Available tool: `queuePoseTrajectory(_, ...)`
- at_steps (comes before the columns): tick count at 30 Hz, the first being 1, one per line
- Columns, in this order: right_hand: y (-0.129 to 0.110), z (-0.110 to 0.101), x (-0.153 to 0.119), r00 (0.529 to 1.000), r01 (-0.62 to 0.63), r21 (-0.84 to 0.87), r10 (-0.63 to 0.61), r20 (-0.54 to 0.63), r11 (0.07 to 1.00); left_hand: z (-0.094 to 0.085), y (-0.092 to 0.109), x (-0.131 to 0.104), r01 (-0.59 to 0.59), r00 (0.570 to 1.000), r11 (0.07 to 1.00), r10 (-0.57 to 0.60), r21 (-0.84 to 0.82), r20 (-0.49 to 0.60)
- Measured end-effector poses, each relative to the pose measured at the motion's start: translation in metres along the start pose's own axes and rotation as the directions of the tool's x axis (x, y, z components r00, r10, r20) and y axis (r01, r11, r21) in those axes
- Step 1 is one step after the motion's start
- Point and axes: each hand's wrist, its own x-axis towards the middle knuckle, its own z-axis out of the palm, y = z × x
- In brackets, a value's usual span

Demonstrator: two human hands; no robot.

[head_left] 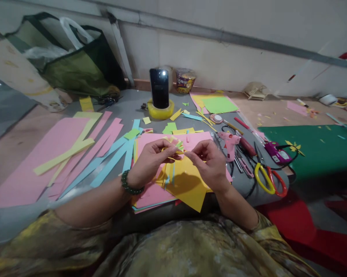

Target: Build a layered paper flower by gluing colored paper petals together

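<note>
Basically, both hands met over the paper stack (pixel 153 192) at table centre. Left hand (pixel 150 159) and right hand (pixel 209 161) each pinched 1 end of a small folded paper piece (pixel 177 147), yellow with green bits, held between them just above the yellow sheet (pixel 187 184). Piece's long axis ran left-right, hand to hand; neither hand was clearly nearer. Fingertips were close together, not spread. Pink glue gun (pixel 229 143) and scissors (pixel 270 179) lay to the right, nearer the right hand. Phone (pixel 159 87) stood upright behind.
</note>
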Motion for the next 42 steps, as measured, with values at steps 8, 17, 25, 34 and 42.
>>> queuePoseTrajectory(8,-0.0001,-0.0008,0.0018,0.988,-0.141,0.131,0.131,0.084,0.981,0.0000,0.0013,0.0031,0.079,0.997,0.990,-0.080,-0.121,-0.004)
queuePoseTrajectory(17,0.0017,0.0046,0.0041,0.980,-0.151,0.093,0.137,0.144,0.984,0.0023,0.0016,0.0007,0.084,0.996,0.989,-0.087,-0.125,-0.023)
queuePoseTrajectory(25,0.0006,0.0048,0.0035,0.972,-0.172,0.127,0.148,0.180,0.977,0.0022,-0.0012,0.0023,0.033,0.998,0.995,-0.037,-0.091,-0.043)
queuePoseTrajectory(34,-0.0009,0.0067,0.0041,0.975,-0.183,0.123,0.164,0.147,0.975,0.0009,-0.0033,0.0001,-0.046,0.999,0.999,0.047,0.024,-0.022)
queuePoseTrajectory(42,0.0006,0.0070,0.0051,0.973,-0.191,0.109,0.174,0.150,0.975,0.0012,-0.0035,-0.0004,-0.065,0.998,0.997,0.065,0.049,-0.014)
